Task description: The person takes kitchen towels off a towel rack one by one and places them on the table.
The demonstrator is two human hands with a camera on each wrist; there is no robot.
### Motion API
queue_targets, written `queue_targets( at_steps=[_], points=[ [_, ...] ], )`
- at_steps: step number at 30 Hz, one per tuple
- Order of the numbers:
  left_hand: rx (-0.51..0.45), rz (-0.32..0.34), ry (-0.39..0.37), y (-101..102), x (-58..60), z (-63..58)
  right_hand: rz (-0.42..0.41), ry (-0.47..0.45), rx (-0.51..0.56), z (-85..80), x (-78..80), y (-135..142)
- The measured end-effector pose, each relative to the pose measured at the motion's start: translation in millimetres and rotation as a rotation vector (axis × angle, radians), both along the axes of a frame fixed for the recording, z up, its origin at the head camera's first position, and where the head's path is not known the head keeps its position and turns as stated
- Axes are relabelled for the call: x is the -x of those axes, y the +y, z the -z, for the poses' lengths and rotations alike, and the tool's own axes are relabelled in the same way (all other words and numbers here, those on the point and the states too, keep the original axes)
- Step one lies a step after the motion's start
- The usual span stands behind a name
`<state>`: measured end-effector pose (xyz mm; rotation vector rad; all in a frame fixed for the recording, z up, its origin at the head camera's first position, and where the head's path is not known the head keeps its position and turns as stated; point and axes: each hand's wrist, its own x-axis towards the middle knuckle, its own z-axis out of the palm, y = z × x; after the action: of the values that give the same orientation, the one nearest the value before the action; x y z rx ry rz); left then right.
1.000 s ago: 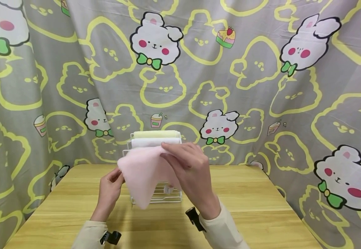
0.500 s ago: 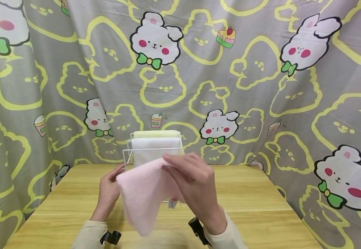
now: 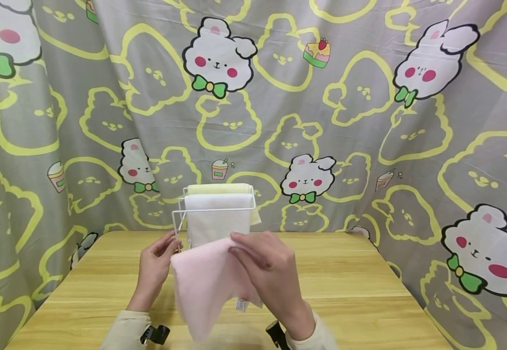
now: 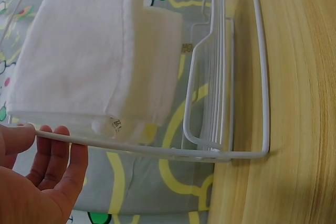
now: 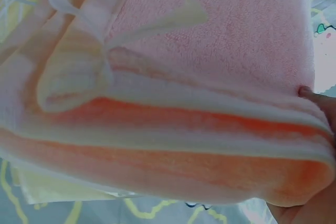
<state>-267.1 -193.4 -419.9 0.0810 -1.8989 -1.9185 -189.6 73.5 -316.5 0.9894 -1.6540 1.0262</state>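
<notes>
A white wire towel rack (image 3: pixel 211 210) stands on the table, its front rail bare. My left hand (image 3: pixel 156 265) grips the rack's left front upright between thumb and fingers, as the left wrist view also shows. Over the rails behind hang a white towel (image 3: pixel 218 226) and, farther back, a pale yellow towel (image 3: pixel 218 188). In front of the rack, my right hand (image 3: pixel 275 279) pinches a pink towel (image 3: pixel 209 282) by its upper fold. The folded cloth drapes down, hiding the rack's lower part, and a small label shows below. Its layers fill the right wrist view.
A light wooden table (image 3: pixel 349 287) lies under everything. Behind and at both sides hangs a grey curtain (image 3: pixel 275 107) with yellow outlines and cartoon animals. The rack's base wires (image 4: pixel 220 77) show in the left wrist view, close to the tabletop.
My right hand has moved the pink towel off the front rail, down and toward me, uncovering that rail and the white towel. My left hand stays on the rack.
</notes>
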Motion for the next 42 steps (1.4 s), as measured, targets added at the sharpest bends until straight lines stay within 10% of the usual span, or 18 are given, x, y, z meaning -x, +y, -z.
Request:
queue_targets(
  at_steps=[24,42],
  points=[
    [0.021,0.027,0.025,-0.8,-2.5,1.4,-0.054,-0.158,-0.132,75.8,-12.2,-12.1],
    [0.039,0.017,0.004,-1.2,-1.7,1.8,-0.126,-0.582,-0.105,99.0,-6.3,-9.0]
  ],
)
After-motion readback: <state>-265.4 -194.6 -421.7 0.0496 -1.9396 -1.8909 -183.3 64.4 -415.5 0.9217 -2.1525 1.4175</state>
